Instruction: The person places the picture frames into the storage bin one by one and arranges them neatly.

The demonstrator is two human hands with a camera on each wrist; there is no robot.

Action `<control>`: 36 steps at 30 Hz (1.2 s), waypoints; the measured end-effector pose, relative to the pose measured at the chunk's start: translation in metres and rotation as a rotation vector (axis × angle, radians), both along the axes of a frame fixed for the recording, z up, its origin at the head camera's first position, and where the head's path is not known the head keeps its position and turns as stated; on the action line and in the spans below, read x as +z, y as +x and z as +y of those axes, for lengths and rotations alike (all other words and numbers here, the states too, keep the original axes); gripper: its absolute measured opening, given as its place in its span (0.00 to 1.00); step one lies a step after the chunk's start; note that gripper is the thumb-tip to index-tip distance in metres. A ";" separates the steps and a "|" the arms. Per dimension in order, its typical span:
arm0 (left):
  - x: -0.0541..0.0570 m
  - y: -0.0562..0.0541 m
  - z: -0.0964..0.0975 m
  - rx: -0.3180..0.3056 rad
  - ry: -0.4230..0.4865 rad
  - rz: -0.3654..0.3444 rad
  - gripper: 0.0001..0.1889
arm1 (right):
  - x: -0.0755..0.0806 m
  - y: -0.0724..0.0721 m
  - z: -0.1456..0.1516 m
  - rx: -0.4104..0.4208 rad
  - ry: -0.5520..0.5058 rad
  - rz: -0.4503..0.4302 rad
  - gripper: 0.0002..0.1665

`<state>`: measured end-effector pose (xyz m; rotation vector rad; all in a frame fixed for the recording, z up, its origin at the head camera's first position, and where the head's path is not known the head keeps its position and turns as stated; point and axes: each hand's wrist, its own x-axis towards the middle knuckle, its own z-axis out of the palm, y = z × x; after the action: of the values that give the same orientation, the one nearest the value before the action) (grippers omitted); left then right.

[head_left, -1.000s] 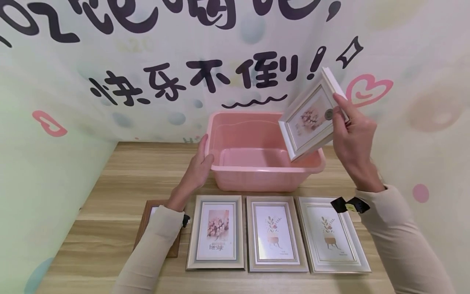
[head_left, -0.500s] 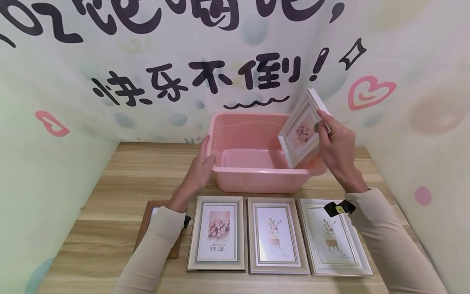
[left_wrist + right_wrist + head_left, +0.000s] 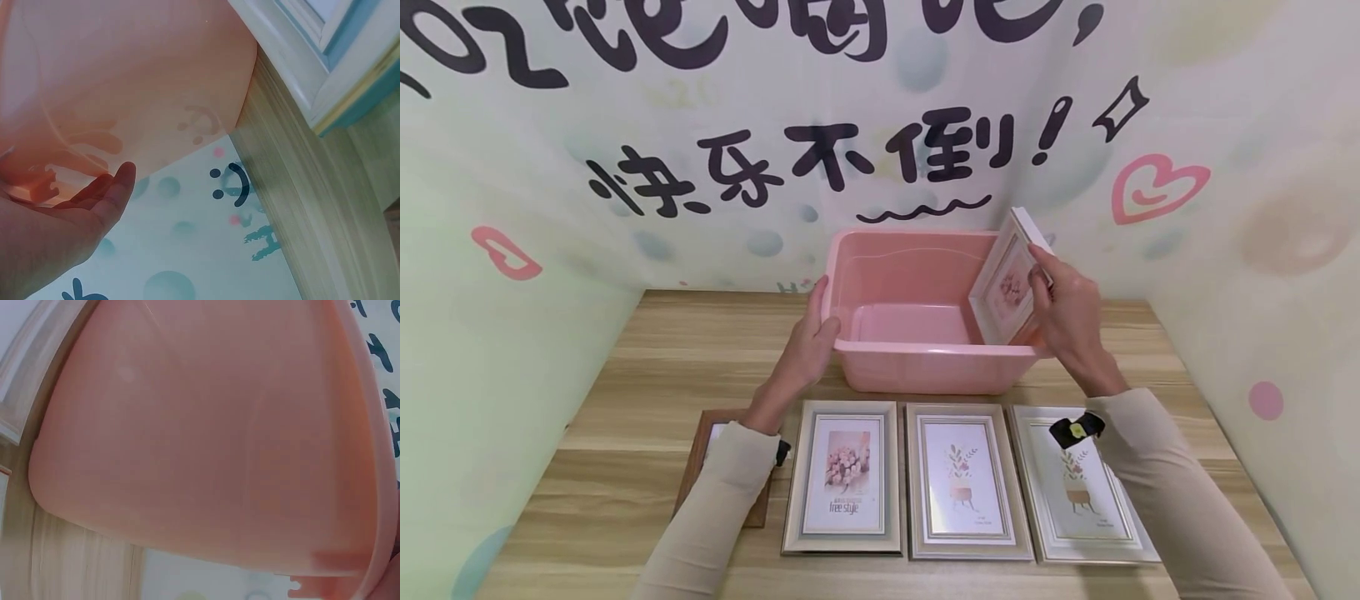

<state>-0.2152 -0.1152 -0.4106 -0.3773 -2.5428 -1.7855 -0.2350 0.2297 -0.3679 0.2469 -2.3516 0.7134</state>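
My left hand [image 3: 808, 337] grips the left rim of a pink plastic basin [image 3: 925, 371], thumb over the edge. In the left wrist view, the hand's fingers [image 3: 115, 194] curve against the side of the basin. At the basin's right end, my right hand [image 3: 1071, 312] pinches the upper right edge of a white picture frame [image 3: 1009, 292] with a pink flower print. This frame leans at a tilt, its lower part down inside the basin. In the right wrist view the basin's outer wall [image 3: 187, 444] fills most of the picture, and only a sliver of the hand shows.
In front of the basin, several picture frames lie face up in a row: a brown one [image 3: 756, 504] partly under the left sleeve, a flower-print one [image 3: 842, 475], and two with plant prints [image 3: 968, 483] [image 3: 1067, 517]. A printed wall [image 3: 737, 250] stands close behind.
My right hand has brought the white picture frame down and to the left, from above the right rim into the basin. The left hand has kept its grip on the rim.
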 end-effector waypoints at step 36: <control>0.001 0.001 0.000 0.002 -0.006 -0.008 0.35 | 0.001 0.001 0.009 0.052 0.130 -0.340 0.29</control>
<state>-0.2139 -0.1150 -0.4095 -0.3682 -2.5536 -1.7833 -0.2345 0.2388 -0.3666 0.2609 -2.7290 0.6700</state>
